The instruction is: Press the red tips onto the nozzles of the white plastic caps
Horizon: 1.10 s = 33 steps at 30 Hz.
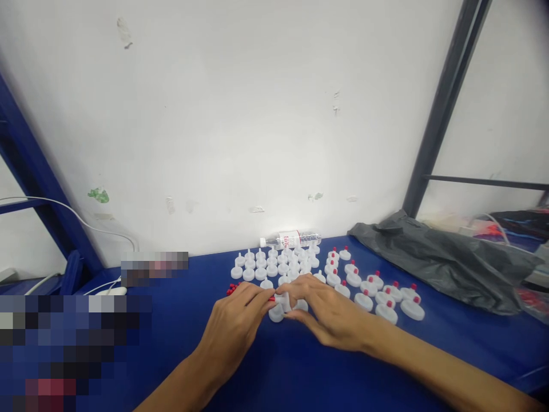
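Both of my hands meet over a blue table (180, 320). My left hand (234, 329) pinches a small red cap (271, 298) at its fingertips. My right hand (328, 312) is closed round a white nozzle lid (283, 301), held against the left fingertips. Another white lid (275, 314) lies just under them. Behind my hands stand several white lids without red tips (268, 264), and to the right several white lids with red tips (388, 293). A few loose red caps (231, 289) lie by my left hand.
A clear plastic water bottle (291, 238) lies on its side against the white wall. A crumpled grey plastic bag (446, 257) sits at the right. A dark metal post (441, 109) rises at the right, a blue frame (30, 171) at the left, with white cables (72, 214).
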{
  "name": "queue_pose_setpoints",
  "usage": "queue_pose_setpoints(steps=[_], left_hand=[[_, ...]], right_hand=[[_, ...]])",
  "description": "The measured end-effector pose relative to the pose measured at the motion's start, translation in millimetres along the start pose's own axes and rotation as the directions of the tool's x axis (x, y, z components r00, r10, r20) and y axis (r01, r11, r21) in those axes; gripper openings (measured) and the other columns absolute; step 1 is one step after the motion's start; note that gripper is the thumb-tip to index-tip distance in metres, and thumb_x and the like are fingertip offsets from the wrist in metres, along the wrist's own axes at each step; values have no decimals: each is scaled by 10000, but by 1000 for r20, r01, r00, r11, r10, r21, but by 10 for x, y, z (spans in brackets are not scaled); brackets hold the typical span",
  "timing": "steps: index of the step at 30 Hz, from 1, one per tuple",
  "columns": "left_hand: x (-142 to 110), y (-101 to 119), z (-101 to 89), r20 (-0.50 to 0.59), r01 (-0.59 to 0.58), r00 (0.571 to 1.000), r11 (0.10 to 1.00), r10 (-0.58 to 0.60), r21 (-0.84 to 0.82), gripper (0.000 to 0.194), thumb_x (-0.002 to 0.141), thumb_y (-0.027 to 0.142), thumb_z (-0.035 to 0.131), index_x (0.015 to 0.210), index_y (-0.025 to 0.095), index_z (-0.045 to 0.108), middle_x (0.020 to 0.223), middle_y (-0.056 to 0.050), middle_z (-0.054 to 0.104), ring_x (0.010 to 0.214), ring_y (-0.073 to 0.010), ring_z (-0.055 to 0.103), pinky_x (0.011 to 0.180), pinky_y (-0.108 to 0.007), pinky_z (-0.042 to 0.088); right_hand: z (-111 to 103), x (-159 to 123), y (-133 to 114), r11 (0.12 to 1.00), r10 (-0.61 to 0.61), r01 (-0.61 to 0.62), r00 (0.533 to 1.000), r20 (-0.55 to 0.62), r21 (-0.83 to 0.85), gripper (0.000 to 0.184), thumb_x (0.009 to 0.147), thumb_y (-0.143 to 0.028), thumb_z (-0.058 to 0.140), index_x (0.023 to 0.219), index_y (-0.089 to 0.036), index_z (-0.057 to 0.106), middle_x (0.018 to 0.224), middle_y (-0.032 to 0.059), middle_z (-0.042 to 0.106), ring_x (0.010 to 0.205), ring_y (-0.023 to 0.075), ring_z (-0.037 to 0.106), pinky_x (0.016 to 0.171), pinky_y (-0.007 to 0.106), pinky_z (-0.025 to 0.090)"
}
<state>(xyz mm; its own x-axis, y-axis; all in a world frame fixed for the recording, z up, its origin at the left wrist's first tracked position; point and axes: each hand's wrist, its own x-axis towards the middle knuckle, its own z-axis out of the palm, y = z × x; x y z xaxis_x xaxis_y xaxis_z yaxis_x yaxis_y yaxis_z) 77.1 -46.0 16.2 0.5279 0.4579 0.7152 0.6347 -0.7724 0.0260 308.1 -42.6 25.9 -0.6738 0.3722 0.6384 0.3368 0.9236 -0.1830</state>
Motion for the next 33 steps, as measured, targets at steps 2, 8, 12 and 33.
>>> queue_pose_setpoints(steps=[2,8,12,33], left_hand=[[-2,13,17,33,-4,999,999,3,39,220,1026,234,444,985,174,652,825,-37,685,749,-175,629,625,-266,504],[-23,101,2,108,62,993,993,-51,-97,291,1024,181,383,827,193,596,731,-19,604,649,-152,541,561,-251,406],[-32,135,-50,120,79,991,981,-59,-177,273,1006,147,391,815,196,580,725,-14,590,650,-153,512,583,-271,382],[0,-293,-210,327,125,931,984,-162,130,186,967,208,496,998,224,679,978,-53,676,985,-236,567,669,-315,510]], right_hand=[[29,-4,0,999,-33,32,999,-8,-41,120,983,-137,496,1058,-214,441,1051,101,657,1005,219,605,889,418,499],[37,2,-40,977,-144,148,989,37,-156,168,946,-39,410,964,-202,443,985,111,632,867,206,569,802,400,498],[32,-6,-71,962,-210,203,978,-16,-183,153,940,-51,438,976,-194,479,1009,125,646,901,216,571,821,410,506],[-629,-153,733,721,447,-503,863,-236,-477,330,1034,-318,365,1206,-206,623,1210,118,641,941,238,660,810,366,520]])
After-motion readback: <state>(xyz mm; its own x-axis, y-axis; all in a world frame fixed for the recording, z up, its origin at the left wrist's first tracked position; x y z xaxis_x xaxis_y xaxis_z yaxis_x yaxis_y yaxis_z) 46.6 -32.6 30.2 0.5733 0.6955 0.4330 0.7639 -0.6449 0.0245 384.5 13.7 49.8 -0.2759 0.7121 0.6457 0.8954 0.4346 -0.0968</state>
